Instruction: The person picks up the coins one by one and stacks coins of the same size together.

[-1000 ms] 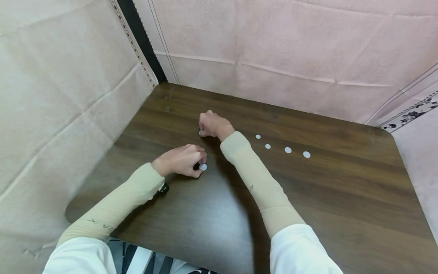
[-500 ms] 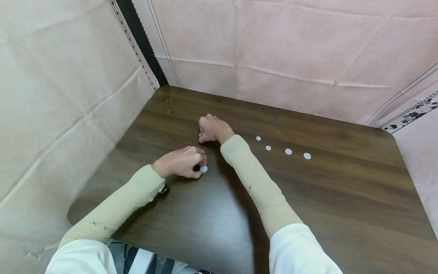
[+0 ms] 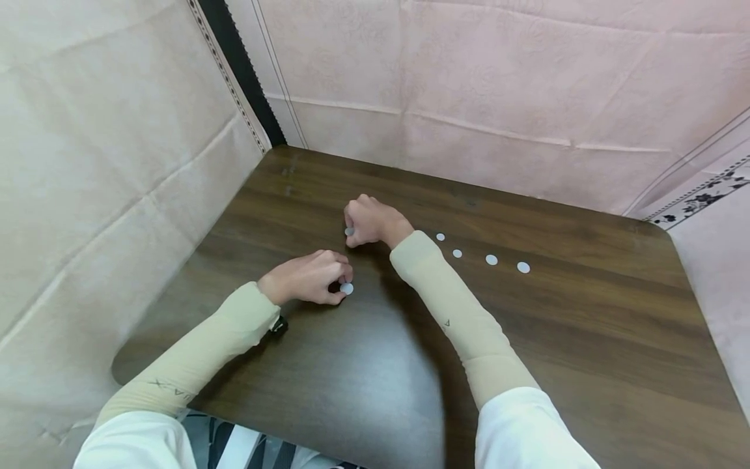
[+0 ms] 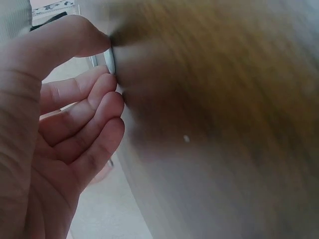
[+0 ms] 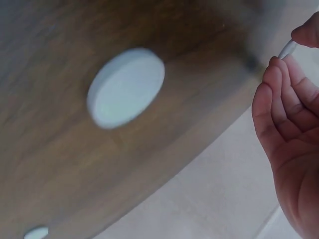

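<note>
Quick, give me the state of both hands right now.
Left hand: closed, holding a white disc in a pinch.
Right hand: closed, pinching a second white disc.

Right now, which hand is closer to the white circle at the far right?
Right. The right hand is left of that white circle, with three other circles in between; the left hand is even farther left.

Behind the table [image 3: 586, 326] we see a cloth [image 3: 498, 85]. On the table, four discs [image 3: 491, 259] lie to the right of our right hand [image 3: 372, 221], which holds one disc [image 3: 349, 232]. Our left hand [image 3: 309, 277], holding another disc [image 3: 347, 288], is nearer us and farther left.
</note>
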A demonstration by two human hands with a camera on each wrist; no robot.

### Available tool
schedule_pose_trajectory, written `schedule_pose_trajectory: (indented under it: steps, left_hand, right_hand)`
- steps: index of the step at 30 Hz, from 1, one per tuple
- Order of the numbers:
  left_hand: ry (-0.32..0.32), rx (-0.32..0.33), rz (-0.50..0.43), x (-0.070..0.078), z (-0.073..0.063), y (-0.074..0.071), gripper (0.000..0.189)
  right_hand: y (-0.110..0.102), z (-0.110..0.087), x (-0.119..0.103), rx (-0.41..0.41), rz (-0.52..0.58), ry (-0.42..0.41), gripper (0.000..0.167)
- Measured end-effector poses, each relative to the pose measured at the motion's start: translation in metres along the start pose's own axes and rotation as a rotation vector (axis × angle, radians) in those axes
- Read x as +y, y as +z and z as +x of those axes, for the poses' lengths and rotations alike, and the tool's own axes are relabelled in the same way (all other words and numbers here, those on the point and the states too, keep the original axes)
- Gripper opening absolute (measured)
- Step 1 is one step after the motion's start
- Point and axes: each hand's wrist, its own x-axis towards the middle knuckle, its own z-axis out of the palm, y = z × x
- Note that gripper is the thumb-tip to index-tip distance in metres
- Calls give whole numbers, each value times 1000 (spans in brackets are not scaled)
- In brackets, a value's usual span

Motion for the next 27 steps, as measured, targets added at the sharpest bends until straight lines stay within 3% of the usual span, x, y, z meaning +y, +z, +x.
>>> schedule_pose_trajectory:
  steps: [10,27]
  left_hand:
    - [-13,-3,-38,-1,-1,0,8]
    - [-35,6,-85,-3,1,2,7]
  right_hand:
    - [-8,-28,-6,-17,-3,-35,21]
    - [9,-71,-14,-19,6,-166,19]
